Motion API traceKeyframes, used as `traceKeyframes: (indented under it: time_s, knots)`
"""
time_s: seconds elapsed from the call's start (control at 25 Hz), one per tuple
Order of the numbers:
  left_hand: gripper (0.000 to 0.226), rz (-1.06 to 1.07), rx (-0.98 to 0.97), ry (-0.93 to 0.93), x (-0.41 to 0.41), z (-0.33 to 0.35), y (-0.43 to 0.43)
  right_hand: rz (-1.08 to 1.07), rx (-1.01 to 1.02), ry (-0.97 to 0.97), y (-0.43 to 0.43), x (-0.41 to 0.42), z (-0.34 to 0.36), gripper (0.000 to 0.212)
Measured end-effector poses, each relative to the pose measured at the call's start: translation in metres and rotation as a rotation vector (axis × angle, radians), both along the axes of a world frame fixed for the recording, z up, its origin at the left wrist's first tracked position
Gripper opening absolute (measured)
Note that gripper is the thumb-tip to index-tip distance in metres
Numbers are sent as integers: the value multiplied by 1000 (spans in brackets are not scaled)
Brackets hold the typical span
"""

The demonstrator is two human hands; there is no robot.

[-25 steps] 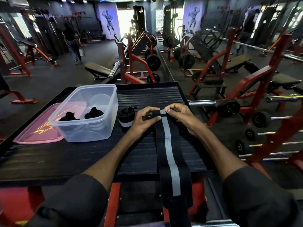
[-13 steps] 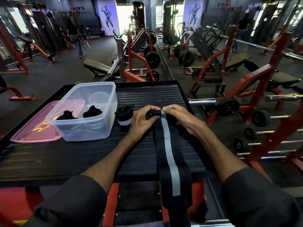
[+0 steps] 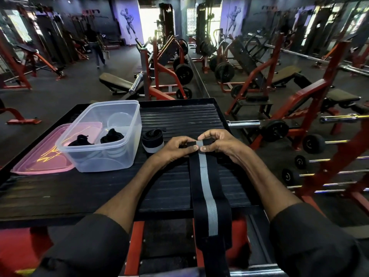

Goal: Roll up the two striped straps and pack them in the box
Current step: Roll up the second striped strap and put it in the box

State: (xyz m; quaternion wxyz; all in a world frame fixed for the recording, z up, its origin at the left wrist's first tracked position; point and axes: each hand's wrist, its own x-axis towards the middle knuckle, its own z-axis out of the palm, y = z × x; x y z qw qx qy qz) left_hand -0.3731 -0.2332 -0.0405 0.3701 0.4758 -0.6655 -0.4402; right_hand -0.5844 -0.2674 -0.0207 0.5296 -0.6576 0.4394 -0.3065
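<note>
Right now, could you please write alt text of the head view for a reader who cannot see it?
The left hand and right hand pinch the far end of a black grey-striped strap that lies flat on a black table and hangs over its near edge. Left of them a rolled strap stands beside a clear box, in a gym.

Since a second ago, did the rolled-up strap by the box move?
No. The rolled strap sits just right of the clear box, the same as before.
</note>
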Motion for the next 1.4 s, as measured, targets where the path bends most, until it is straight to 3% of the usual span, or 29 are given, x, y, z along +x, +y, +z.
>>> traceKeyframes:
  time_s: [0.2, 0.32, 0.48, 0.56, 0.68, 0.76, 0.96, 1.16, 1.24, 1.4]
  knots:
    - [27, 63, -50, 77, -5, 3, 6, 5, 173, -243, 1, -7, 7, 27]
    - [30, 110, -194, 34, -4, 3, 9, -21, 102, -34, 11, -8, 8, 23]
    - [30, 113, -278, -20, 0, 9, 21, 74, 16, 77, 24, -12, 3, 45]
    - [30, 91, -201, 15, -1, 12, 28, 55, -40, 73, 30, -15, 7, 36]
    - [31, 23, 62, 140, -4, 18, 42, 48, -72, 16, 35, -16, 5, 30]
    - [33, 0, 115, 153, -3, 17, 46, 45, -75, -20, 37, -17, 2, 31]
    - [31, 24, 26, 89, -6, 14, 51, 86, -17, -103, 44, -22, -1, 34]
    - [36, 58, -134, 48, -8, 12, 56, -7, 160, -256, 46, -19, 6, 22]
    - [37, 57, -188, 4, -7, 13, 57, -35, 108, -163, 46, -18, 2, 23]
    - [39, 77, -218, -42, -3, 10, 60, 128, -26, 119, 51, -22, -4, 32]
